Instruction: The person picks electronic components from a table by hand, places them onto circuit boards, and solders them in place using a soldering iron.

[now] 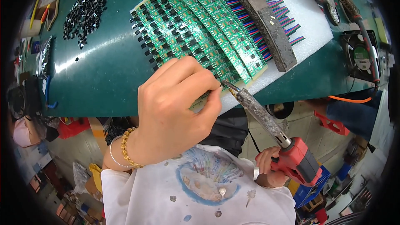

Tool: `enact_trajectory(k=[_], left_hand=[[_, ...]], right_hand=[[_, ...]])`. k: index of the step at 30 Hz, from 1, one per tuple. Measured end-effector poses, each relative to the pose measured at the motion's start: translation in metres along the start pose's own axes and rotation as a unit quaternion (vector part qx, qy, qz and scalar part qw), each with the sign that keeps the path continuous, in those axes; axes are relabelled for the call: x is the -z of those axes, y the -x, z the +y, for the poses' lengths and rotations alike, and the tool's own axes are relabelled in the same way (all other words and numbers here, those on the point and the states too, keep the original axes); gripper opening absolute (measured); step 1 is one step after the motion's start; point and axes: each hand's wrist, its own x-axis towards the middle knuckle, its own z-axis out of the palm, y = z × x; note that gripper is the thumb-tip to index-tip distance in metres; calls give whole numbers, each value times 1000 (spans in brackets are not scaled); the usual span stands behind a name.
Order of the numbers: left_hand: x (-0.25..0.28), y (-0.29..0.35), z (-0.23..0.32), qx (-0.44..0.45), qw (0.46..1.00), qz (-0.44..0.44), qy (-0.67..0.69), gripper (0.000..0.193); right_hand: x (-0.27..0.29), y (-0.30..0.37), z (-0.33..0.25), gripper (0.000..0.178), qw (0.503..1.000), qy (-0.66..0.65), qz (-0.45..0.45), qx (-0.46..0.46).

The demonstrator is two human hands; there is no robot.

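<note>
Panels of green circuit boards lie side by side on the table, many bearing small black components. My left hand is over their near edge, thumb and forefinger pinched together. Whatever sits in that pinch is too small and too covered to name. In my right hand is a soldering gun with a red and black grip, its fingers wrapped round the handle. The iron's tip meets the board corner right beside my left fingertips.
A heap of small black components lies on the green table at left. A grey metal bar rests across rows of coloured wires on a white foam sheet. At right stands a black fan.
</note>
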Motion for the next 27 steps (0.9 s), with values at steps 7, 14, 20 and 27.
enact_trajectory(k=[7, 14, 20, 27], left_hand=[[4, -5, 2, 11, 1000, -20, -13, 10], [4, -6, 2, 12, 999, -32, -21, 10], [5, -6, 2, 14, 999, -35, -25, 10], [7, -7, 2, 15, 999, -38, -22, 9]], right_hand=[[-3, 8, 1, 25, 992, 119, 35, 4], [-31, 18, 21, 11, 965, -19, 244, 97], [-12, 21, 17, 12, 978, 139, 143, 60], [0, 11, 6, 22, 994, 102, 21, 19]])
